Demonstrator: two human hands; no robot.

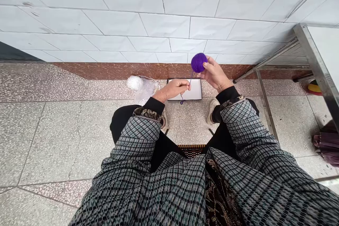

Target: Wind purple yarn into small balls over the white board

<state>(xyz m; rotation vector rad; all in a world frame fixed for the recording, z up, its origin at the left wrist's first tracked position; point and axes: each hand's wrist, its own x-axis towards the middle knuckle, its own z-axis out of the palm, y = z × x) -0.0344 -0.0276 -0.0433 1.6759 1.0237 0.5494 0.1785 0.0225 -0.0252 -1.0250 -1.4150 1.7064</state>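
A ball of purple yarn point(198, 63) is held up in my right hand point(213, 73), the fingers closed around its right side. From the ball a purple strand runs down to my left hand point(177, 88), which pinches it between thumb and fingertips. The strand's loose end dangles below the left hand in a small curl point(182, 102). Beneath both hands a shallow white box with a dark rim point(194, 93) lies on the floor, partly hidden by the left hand.
White yarn point(135, 83) with a clear plastic bag point(145, 91) lies on the floor to the left. A tiled wall point(159, 28) rises in front. At right stands a metal-framed table point(315, 60). My shoes point(212, 111) flank the box.
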